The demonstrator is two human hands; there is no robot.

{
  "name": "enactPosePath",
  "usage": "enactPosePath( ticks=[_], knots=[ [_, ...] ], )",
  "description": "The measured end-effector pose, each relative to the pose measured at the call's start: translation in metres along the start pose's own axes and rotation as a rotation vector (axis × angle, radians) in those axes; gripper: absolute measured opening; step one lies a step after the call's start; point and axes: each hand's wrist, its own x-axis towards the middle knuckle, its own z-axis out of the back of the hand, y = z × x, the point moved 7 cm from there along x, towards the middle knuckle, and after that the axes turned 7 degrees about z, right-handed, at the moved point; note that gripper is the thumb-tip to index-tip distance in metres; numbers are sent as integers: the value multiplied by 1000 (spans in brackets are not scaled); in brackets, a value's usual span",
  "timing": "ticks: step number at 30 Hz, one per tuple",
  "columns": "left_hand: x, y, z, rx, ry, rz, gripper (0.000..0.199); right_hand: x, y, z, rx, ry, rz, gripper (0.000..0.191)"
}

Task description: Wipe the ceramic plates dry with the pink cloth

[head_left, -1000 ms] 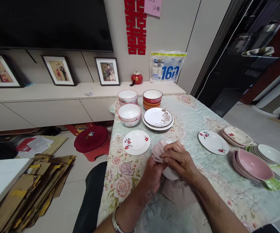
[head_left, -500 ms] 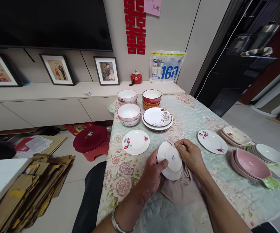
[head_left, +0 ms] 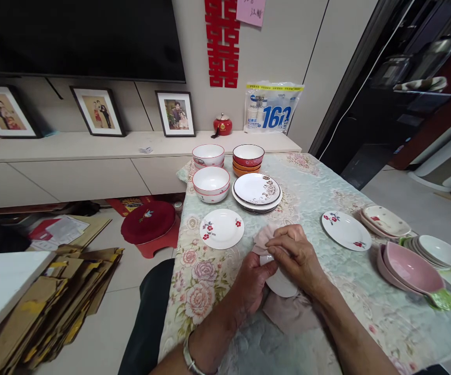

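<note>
My left hand (head_left: 253,281) grips a small white plate (head_left: 282,284) by its left edge, thumb on the face turned up to me. A pinkish-beige cloth (head_left: 265,237) is bunched over the plate's far part, and more of it hangs below onto the table. Pressing that cloth against the plate is my right hand (head_left: 293,255), its fingers bent round the fabric. Both hands cover much of the plate. Just beyond them lies a flower-patterned white plate (head_left: 222,229), flat on the tablecloth (head_left: 198,291).
Behind are bowl stacks, white-and-pink (head_left: 211,182) and red-and-orange (head_left: 248,156), beside stacked plates (head_left: 257,188). To the right lie another flowered plate (head_left: 346,230), pink leaf-shaped bowls (head_left: 413,265) and small white bowls (head_left: 442,250). A red stool (head_left: 147,224) and flattened cardboard (head_left: 46,307) are at left.
My right hand has moved across the small plate, carrying the cloth over its far side and underside mark. The left hand keeps its hold. The view has shifted slightly.
</note>
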Motion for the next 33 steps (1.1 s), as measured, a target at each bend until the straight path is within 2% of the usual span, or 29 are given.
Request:
enactPosePath(
  ticks=[2, 5, 7, 9, 12, 14, 18, 20, 23, 26, 28, 30, 33],
  knots=[
    [1, 2, 2, -8, 11, 18, 49, -2, -19, 4, 110, -46, -146, 15],
    [2, 5, 5, -2, 22, 41, 48, -13, -53, 0, 387, -7, -483, 27],
    [3, 5, 9, -24, 0, 43, 47, -23, -67, -3, 529, -25, -674, 34],
    [3, 3, 12, -62, -39, 24, 47, -28, -76, 0, 587, -136, -775, 39],
    [4, -1, 15, -121, -75, -21, 53, -31, -81, 4, 588, -286, -815, 41],
    [4, -2, 13, -160, -65, -42, 57, -32, -83, 2, 560, -313, -808, 39],
    [2, 1, 7, -173, -29, -38, 62, -31, -84, 1, 380, -249, -731, 31],
    [0, 3, 3, -152, -12, -13, 60, -26, -76, 6, 240, -233, -592, 26],
    [-1, 5, -1, -133, 16, 9, 56, -14, -48, 10, 69, -208, -301, 18],
    [0, 6, -1, -120, 17, 13, 46, -4, -11, -1, 12, -53, -50, 13],
    [1, 6, -2, -97, 18, 7, 39, -1, 10, -11, 13, 84, 63, 13],
    [1, 5, -2, -79, 21, -9, 38, 0, 18, -15, 12, 141, 108, 14],
    [0, 7, -2, -86, 11, 20, 45, 0, 4, -7, -6, 42, 47, 13]
  ],
)
